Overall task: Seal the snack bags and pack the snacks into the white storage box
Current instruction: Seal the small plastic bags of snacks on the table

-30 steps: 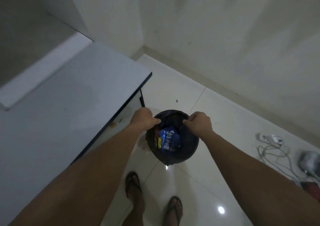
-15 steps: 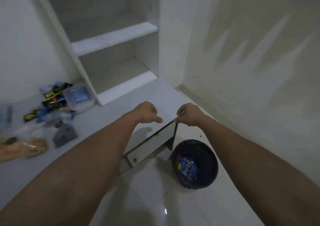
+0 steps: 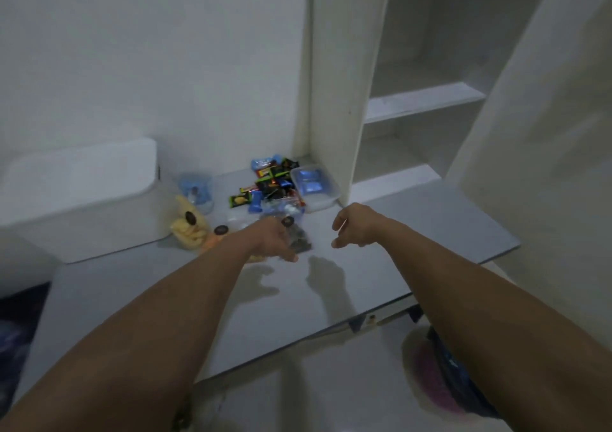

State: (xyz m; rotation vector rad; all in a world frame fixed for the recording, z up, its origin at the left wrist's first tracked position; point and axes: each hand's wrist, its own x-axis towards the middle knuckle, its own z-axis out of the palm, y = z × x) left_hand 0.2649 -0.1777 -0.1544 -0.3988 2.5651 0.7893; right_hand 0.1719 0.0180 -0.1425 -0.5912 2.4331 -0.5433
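A person's two hands reach over a grey worktop (image 3: 331, 292) toward a clear bag of dark snacks (image 3: 299, 238) that lies in front of a heap of small wrapped sweets (image 3: 268, 186). The left hand (image 3: 270, 239) has its fingers curled down on the near edge of the bag, touching it; blur hides whether it truly grips. The right hand (image 3: 356, 226) hovers just to the right of the bag, fingers loosely bent, holding nothing.

The white storage box (image 3: 82, 199) stands to the left of the bag against the wall, with a bag of yellow crackers (image 3: 188, 233) leaning by its near corner and a clear tub with blue packets (image 3: 313, 186) behind the bag, beside the shelf post (image 3: 334, 83).

The risks from here are likely plain ones. A one-sided pull by the left hand could tip the bag and spill the dark pieces if its mouth is unsealed; the picture does not show which it is. The slippery film may also slide away over the smooth worktop before the right hand steadies it, and a sweeping reach could knock the sweets behind it or nudge the crackers.
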